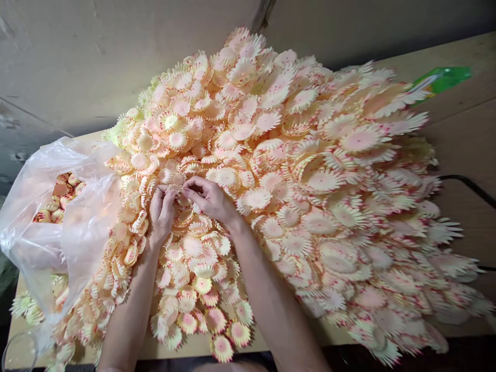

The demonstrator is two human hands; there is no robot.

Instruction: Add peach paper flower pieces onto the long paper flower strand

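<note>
A huge heap of cream and pink artificial flower petal pieces [302, 170] covers the table. My left hand [160, 212] and my right hand [209, 196] meet over the middle left of the heap. Both pinch a small petal piece [177, 182] between their fingertips. My forearms reach in from the bottom edge across more petals.
A clear plastic bag [58, 217] holding more petal pieces lies at the left. The wooden table [465, 134] shows at the right, with a green packet [442, 80] at the far right and a black cable [468, 186] beside the heap. A wall stands behind.
</note>
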